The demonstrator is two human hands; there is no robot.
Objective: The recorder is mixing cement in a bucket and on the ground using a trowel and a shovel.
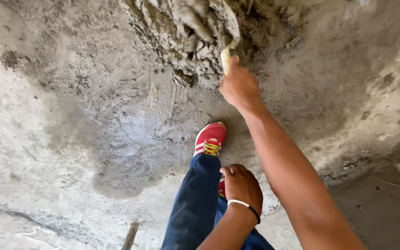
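Observation:
My right hand (239, 85) reaches forward and grips the pale wooden handle of a trowel (225, 44), whose blade is loaded with wet grey mortar. The blade digs into a heap of mortar (186, 32) on the concrete floor at the top of the view. My left hand (241, 184), with a white and a black band on the wrist, rests closed on my knee and holds nothing I can see. Below it are my blue trouser leg (195, 203) and a red shoe with yellow laces (210, 139).
Damp, smeared concrete floor (116, 125) spreads around the heap, with rough dried mortar ridges at the right (385, 129). A wooden stick end (130, 236) pokes in at the bottom edge.

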